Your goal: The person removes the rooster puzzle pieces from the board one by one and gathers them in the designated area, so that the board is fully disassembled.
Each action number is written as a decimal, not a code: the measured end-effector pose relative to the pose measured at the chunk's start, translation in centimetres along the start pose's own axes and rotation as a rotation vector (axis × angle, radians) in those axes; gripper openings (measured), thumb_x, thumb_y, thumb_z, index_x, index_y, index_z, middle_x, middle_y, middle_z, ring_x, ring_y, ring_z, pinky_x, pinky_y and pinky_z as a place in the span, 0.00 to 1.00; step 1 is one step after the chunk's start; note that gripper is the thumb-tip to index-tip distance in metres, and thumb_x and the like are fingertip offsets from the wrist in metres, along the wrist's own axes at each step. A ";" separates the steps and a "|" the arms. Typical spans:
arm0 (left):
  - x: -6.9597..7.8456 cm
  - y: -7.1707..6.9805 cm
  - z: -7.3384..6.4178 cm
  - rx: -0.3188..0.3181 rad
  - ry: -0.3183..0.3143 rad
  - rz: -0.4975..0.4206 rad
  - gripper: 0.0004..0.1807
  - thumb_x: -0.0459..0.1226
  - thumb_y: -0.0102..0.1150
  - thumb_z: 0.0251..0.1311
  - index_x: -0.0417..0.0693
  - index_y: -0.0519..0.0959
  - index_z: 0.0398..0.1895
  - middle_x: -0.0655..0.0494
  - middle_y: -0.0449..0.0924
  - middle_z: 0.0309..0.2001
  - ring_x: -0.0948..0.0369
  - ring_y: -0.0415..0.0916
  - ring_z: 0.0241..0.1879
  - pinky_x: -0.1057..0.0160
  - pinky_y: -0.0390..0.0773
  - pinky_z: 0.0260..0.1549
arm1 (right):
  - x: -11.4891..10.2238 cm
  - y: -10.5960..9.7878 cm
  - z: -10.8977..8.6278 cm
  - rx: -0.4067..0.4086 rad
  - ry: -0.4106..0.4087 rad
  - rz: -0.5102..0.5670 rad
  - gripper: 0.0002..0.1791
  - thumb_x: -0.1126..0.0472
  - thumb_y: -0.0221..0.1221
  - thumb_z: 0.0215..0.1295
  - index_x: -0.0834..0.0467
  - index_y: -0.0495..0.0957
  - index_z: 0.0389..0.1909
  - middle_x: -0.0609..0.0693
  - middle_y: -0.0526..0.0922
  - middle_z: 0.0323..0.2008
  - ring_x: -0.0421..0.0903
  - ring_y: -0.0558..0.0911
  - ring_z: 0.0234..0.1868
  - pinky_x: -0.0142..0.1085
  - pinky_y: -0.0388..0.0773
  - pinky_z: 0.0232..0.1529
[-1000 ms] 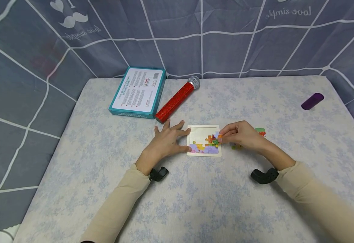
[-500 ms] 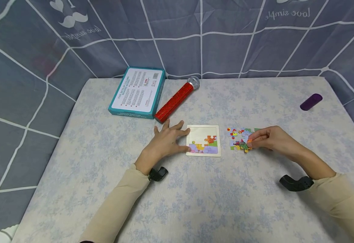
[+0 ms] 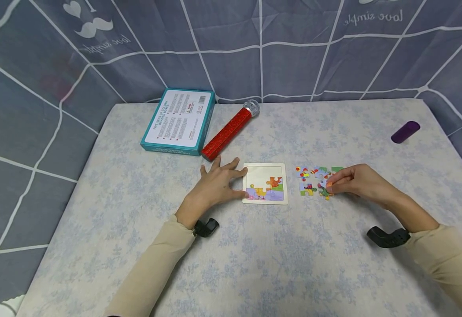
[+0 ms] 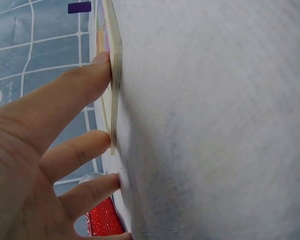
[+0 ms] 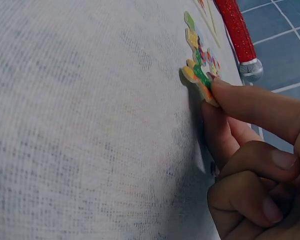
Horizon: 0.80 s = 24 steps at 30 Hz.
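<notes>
The square puzzle tray [image 3: 264, 202] lies flat at mid-table, its lower part and right side partly filled with joined puzzle pieces [image 3: 262, 193] in purple, yellow, green and orange. My left hand [image 3: 216, 187] spreads its fingers beside it, thumb and index finger resting on its left edge [image 4: 116, 75]. To the right of the tray, my right hand [image 3: 361, 180] pinches a green and orange puzzle piece [image 5: 200, 77] between thumb and index finger, low over the tablecloth. Several loose puzzle pieces [image 3: 307, 189] lie around it, some partly covered by the right hand.
A teal box [image 3: 179, 119] with a white printed face lies at the back left. Beside it a red glittery microphone [image 3: 231, 132] lies slantwise, just beyond the left fingertips. A purple cylinder [image 3: 405, 132] lies at the far right. Dark tile-patterned curtain [image 3: 231, 57] hangs behind the table.
My right hand has moved right with the puzzle piece, from over the tray's right side to among the loose pieces. Left hand and tray have stayed in place.
</notes>
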State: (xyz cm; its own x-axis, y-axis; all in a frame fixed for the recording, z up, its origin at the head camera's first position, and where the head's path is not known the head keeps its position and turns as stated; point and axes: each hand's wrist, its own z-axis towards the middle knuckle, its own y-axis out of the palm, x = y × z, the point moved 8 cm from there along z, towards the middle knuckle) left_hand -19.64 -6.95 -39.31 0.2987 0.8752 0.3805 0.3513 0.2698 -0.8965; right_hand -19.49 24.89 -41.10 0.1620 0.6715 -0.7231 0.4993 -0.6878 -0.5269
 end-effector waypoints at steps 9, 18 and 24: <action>0.0 0.0 0.0 0.005 0.009 0.012 0.38 0.54 0.71 0.52 0.57 0.73 0.68 0.50 0.58 0.74 0.32 0.43 0.73 0.20 0.44 0.56 | -0.4 0.0 -0.1 0.028 0.001 0.006 0.25 0.50 0.70 0.58 0.63 0.82 0.49 0.49 0.88 0.34 0.37 0.82 0.37 0.31 0.75 0.38; 0.0 0.1 0.1 -0.001 0.001 0.018 0.38 0.55 0.71 0.52 0.58 0.72 0.68 0.50 0.58 0.74 0.33 0.43 0.73 0.20 0.44 0.57 | -1.5 0.0 -0.3 0.104 -0.032 -0.140 0.21 0.48 0.70 0.56 0.58 0.83 0.44 0.46 0.87 0.29 0.43 0.78 0.33 0.34 0.70 0.33; 0.0 0.1 0.0 -0.002 0.000 0.017 0.38 0.55 0.71 0.52 0.58 0.72 0.68 0.51 0.58 0.74 0.32 0.43 0.73 0.20 0.44 0.57 | -1.3 0.1 -0.3 0.105 -0.011 -0.145 0.18 0.50 0.70 0.57 0.57 0.83 0.43 0.45 0.87 0.29 0.44 0.79 0.34 0.35 0.71 0.34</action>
State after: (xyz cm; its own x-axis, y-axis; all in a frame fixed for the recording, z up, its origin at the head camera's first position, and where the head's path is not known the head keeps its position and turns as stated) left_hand -19.64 -6.90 -39.38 0.3052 0.8795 0.3651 0.3478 0.2540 -0.9025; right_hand -19.44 23.99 -40.07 0.0856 0.7629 -0.6408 0.4252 -0.6096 -0.6690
